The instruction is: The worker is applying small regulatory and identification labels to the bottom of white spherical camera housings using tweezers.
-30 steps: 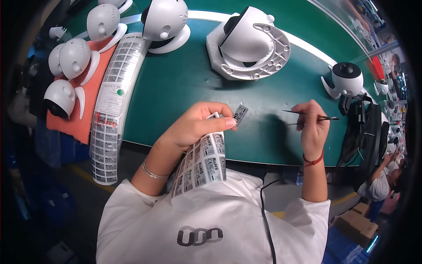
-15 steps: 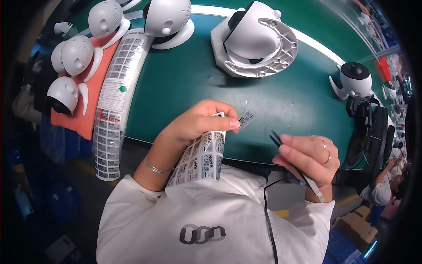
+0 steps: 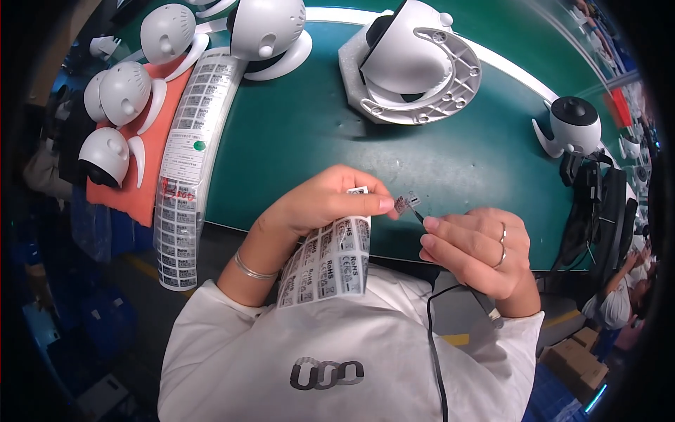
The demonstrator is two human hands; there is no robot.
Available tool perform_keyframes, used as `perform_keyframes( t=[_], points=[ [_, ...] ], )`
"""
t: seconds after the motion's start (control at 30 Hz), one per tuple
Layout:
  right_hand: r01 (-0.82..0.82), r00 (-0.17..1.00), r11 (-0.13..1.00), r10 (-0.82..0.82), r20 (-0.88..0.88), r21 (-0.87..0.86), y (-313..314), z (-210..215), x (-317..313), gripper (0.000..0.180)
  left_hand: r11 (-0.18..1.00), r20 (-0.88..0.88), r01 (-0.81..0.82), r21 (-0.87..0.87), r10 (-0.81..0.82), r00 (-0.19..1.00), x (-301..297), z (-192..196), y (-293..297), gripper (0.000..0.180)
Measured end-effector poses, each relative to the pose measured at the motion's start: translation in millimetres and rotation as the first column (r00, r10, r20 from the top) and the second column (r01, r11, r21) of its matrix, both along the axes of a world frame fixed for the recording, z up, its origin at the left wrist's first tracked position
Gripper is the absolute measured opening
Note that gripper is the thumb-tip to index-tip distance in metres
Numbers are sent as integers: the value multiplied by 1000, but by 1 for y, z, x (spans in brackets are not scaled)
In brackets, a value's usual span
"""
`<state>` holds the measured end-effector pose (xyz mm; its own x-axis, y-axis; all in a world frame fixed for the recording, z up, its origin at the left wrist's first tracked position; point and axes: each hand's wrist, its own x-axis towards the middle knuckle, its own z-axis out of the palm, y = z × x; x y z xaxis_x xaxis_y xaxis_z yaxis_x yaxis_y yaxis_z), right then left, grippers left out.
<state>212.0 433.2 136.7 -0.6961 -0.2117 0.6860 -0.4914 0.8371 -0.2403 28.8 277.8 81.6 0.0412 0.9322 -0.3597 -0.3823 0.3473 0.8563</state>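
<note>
A curled sheet of printed labels (image 3: 327, 264) hangs over my left wrist, pinched near its top edge by the closed fingers of my left hand (image 3: 334, 197). Just past those fingertips is a small see-through label (image 3: 406, 202) with dark print. My right hand (image 3: 485, 246) grips a pair of tweezers (image 3: 420, 216), whose dark tips meet the edge of that label. Farther off on the green bench, a white camera-like device (image 3: 411, 60) lies tipped over in a pale foam block (image 3: 351, 88), its ribbed base ring facing me.
On the left, a plastic-wrapped strip of labels (image 3: 177, 232) lies beside an orange mat (image 3: 123, 200) bearing several white devices (image 3: 112, 155). Another white device (image 3: 271, 35) stands at the back. Far right are one more device (image 3: 573, 126) and black straps (image 3: 587, 211).
My right hand has moved left, bringing the tweezer tips from clear of the label to its edge. My left hand has shifted slightly right with the label sheet.
</note>
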Motion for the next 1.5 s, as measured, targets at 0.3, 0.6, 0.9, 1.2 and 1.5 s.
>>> perform_keyframes(
  t=[0.3,0.6,0.9,1.2,1.5],
  points=[
    [288,950,947,-266,-162,139,6,-18,-23,25,993,20,-97,-68,99,995,-6,23,-22,34],
    [322,918,943,-289,-272,84,20,-49,-49,25,990,140,-132,-56,139,980,-9,16,-28,35],
    [286,936,956,-293,-193,-66,24,-52,-55,23,989,170,-137,-49,143,975,-10,15,-28,38],
    [252,950,957,-273,-150,-141,25,-57,-56,23,991,135,-131,-27,134,982,-10,13,-27,39],
    [409,906,402,-286,312,-819,11,-60,-50,17,987,175,-148,-57,156,972,-10,15,-28,38]
  ],
)
